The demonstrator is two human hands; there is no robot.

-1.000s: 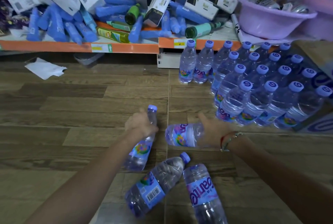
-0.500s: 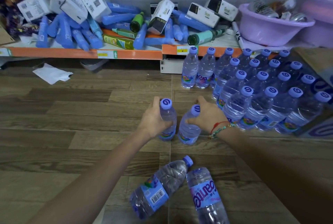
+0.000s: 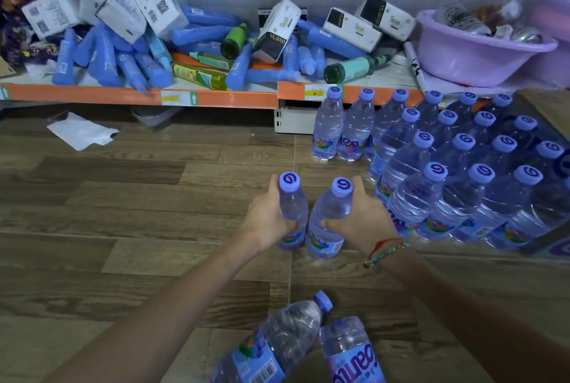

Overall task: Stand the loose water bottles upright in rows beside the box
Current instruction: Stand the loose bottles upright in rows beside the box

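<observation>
Both hands, left [image 3: 267, 216] and right [image 3: 362, 216], clamp fingers round upright clear plastic purple-capped water bottles [image 3: 293, 213]; standing rows [image 3: 447, 167] at two o'clock, apparently two lying bottles [image 3: 277, 342] left at six.

2 upright water bottles, the left bottle [image 3: 293, 210] and the right bottle [image 3: 328, 222], are gripped by the left hand [image 3: 268, 219] and right hand [image 3: 364, 216] on the wooden floor [image 3: 123, 213], beside the standing rows of bottles [image 3: 456, 167]. 2 loose bottles [image 3: 277, 345] are lying nearer the camera.
</observation>
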